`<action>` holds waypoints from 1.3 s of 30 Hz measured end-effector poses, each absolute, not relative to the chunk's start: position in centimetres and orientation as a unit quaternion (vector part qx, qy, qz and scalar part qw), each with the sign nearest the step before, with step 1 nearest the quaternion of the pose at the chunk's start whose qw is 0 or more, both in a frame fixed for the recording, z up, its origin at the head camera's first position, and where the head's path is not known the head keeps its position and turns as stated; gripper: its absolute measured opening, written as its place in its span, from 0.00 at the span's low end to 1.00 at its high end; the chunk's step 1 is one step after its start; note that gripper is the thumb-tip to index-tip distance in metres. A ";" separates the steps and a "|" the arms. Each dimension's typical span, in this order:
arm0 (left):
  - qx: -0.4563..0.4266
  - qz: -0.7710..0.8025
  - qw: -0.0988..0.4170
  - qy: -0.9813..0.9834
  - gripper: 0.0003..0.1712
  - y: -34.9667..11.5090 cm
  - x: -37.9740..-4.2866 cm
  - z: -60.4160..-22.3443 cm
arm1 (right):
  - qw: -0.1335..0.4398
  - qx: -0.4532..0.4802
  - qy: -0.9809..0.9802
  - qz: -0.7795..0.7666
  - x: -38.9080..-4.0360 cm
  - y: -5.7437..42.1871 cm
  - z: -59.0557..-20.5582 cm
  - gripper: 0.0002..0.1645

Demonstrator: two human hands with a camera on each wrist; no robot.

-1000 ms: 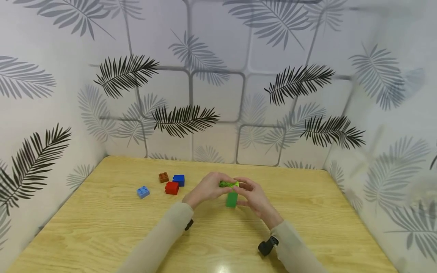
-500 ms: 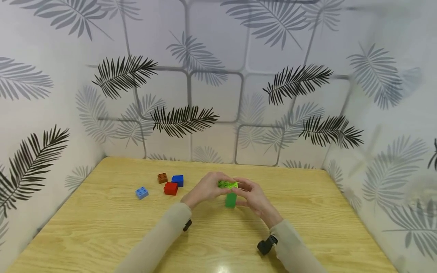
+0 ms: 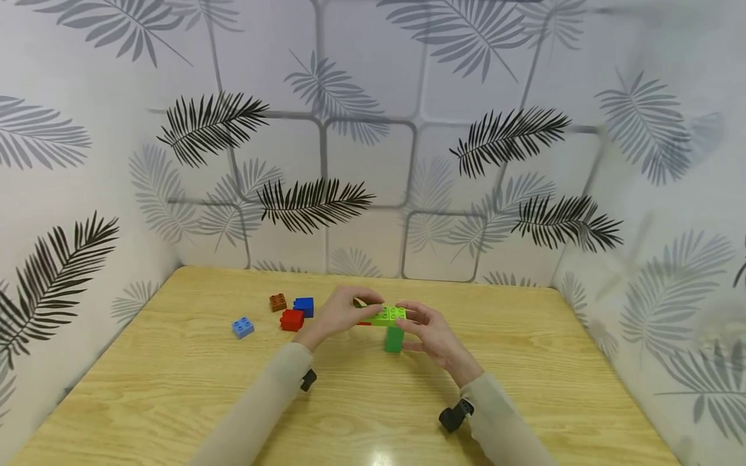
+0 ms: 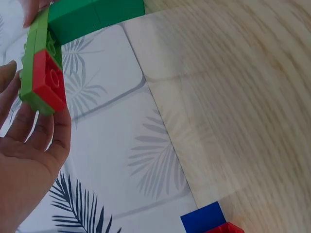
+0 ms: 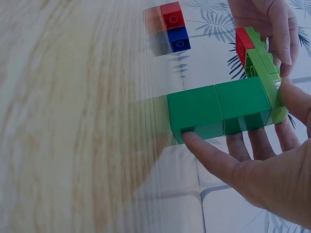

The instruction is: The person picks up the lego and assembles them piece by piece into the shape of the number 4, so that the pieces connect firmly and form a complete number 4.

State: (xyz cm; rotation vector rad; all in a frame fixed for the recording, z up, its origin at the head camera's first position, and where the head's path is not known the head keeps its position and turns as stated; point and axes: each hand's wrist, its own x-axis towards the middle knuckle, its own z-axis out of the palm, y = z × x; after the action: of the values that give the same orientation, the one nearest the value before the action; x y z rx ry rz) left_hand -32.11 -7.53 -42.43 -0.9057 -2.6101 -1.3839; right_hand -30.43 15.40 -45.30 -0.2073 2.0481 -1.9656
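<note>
A green toy brick tower (image 5: 218, 109) stands upright on the table, two dark green bricks high. Light green bricks (image 3: 384, 316) lie across its top and overhang to the left. Under the overhang's left end a red brick (image 4: 49, 80) is attached. My left hand (image 3: 338, 314) has its fingers curled round that left end, its thumb by the studded side. With my right hand (image 3: 436, 338) I grip the tower from the right. In the right wrist view one finger (image 5: 209, 155) touches the lower green brick, while others lie behind.
On the table's left side lie a light blue brick (image 3: 243, 327), a brown brick (image 3: 278, 302), a blue brick (image 3: 304, 307) and another red brick (image 3: 292, 320). A patterned wall (image 3: 361, 246) borders the table's back edge.
My left hand has slid left along the overhang, uncovering more of the light green bricks and some red below. My right hand stays at the tower.
</note>
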 end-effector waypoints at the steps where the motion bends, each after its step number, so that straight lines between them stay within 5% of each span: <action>1: -0.286 -0.454 0.027 -0.843 0.12 -7.8 -32.2 -42.4 | 0.147 -0.067 0.712 -0.683 -30.4 15.4 -45.3 0.30; 39: -0.104 -0.496 -0.007 -0.862 0.20 -18.9 -35.7 -44.8 | 0.160 -0.068 0.704 -0.689 -30.5 15.5 -45.2 0.32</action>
State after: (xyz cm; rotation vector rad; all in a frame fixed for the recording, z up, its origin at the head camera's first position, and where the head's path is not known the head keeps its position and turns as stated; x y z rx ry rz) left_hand -35.72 -18.89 -44.79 -0.3279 -2.7199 -1.5662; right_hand -30.51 15.48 -45.16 -0.1956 2.0108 -1.9687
